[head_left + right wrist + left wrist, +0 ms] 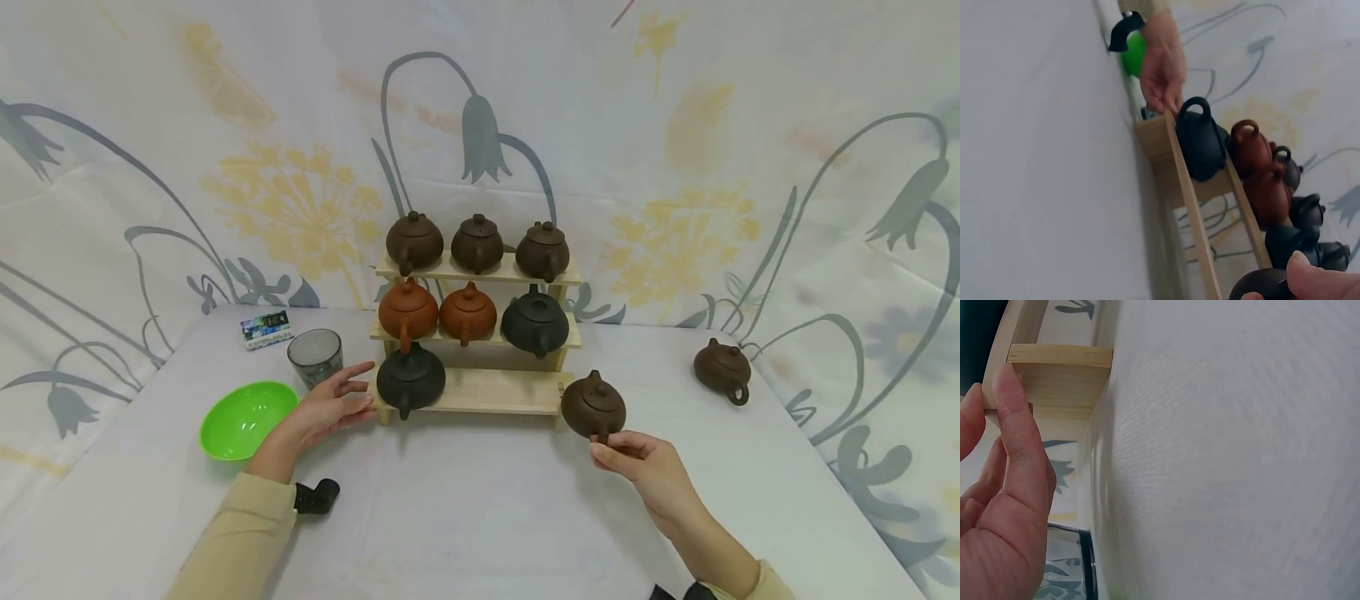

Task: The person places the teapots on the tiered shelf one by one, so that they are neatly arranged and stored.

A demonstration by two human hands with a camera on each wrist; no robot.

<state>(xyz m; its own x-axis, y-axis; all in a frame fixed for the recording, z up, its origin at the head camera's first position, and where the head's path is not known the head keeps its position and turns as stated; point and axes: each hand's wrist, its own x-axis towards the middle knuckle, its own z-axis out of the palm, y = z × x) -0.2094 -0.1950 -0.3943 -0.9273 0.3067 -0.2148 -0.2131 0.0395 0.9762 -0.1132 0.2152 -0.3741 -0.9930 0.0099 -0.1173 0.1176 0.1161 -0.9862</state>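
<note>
My right hand [652,471] pinches the handle of a dark brown teapot [594,407], which is beside the right end of the bottom tier of a wooden stepped shelf [502,392]. In the right wrist view, only part of this teapot [1260,284] shows, by the thumb. My left hand [330,406] pinches the left end of the same tier between thumb and fingers, as the left wrist view shows at the board's wooden corner [1060,355]. Right beside the left fingers, a black teapot [411,379] sits on that tier.
Two reddish teapots [408,312] and a black one [535,322] occupy the middle tier; three brown teapots [477,244] line the top. Another brown teapot [722,367] stands far right. Left are a green bowl [249,421], a glass [315,357] and a small patterned box [266,330].
</note>
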